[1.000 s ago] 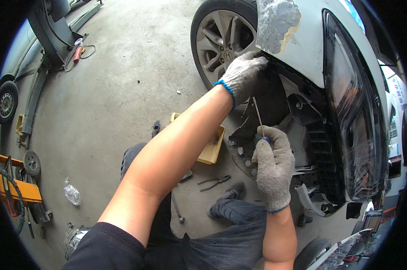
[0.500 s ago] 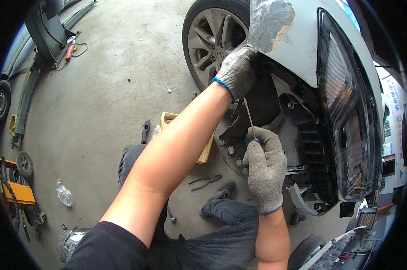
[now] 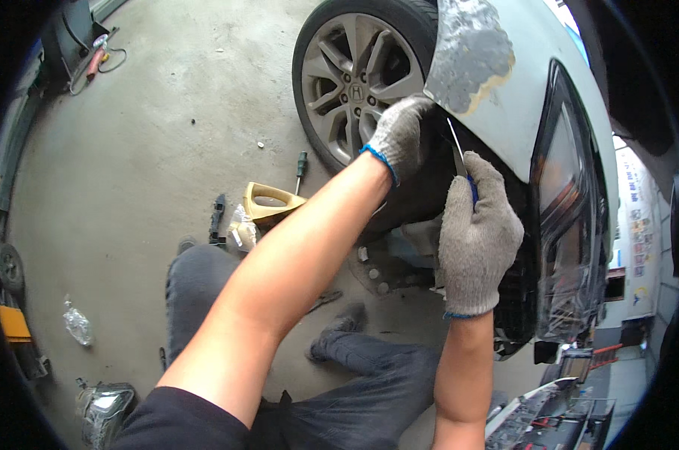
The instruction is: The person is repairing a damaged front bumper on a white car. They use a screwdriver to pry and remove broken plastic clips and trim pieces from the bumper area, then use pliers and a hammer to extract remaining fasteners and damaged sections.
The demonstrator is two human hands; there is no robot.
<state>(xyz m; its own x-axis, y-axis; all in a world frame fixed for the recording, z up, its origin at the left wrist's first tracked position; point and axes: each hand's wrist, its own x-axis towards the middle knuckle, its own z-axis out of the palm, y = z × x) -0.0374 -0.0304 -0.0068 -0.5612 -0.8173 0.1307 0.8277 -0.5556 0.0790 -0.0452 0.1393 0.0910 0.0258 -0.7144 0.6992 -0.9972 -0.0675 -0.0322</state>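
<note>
My right hand (image 3: 480, 232), in a grey knit glove, is closed around a screwdriver (image 3: 455, 146) with a thin metal shaft and a blue handle mostly hidden in the palm. Its tip points up toward the dark gap under the fender edge. Also gloved, my left hand (image 3: 404, 139) is curled at the lower corner of the pale fender (image 3: 515, 97), beside the wheel (image 3: 358, 90). Its fingertips reach under the edge into shadow, and what they grip is hidden. A patch of bare grey filler (image 3: 470, 56) marks the fender above that hand.
The headlight (image 3: 568, 217) stands right of my right hand. On the concrete floor lie a yellow handled container (image 3: 268, 199), a green-handled screwdriver (image 3: 301, 169), a black plastic piece (image 3: 217, 217) and a crumpled clear plastic bag (image 3: 77, 326). A loose lamp unit (image 3: 107, 412) sits lower left.
My right hand has moved up and right with the screwdriver, bringing its tip close under the fender edge. My left hand stays at the fender corner. The view has shifted.
</note>
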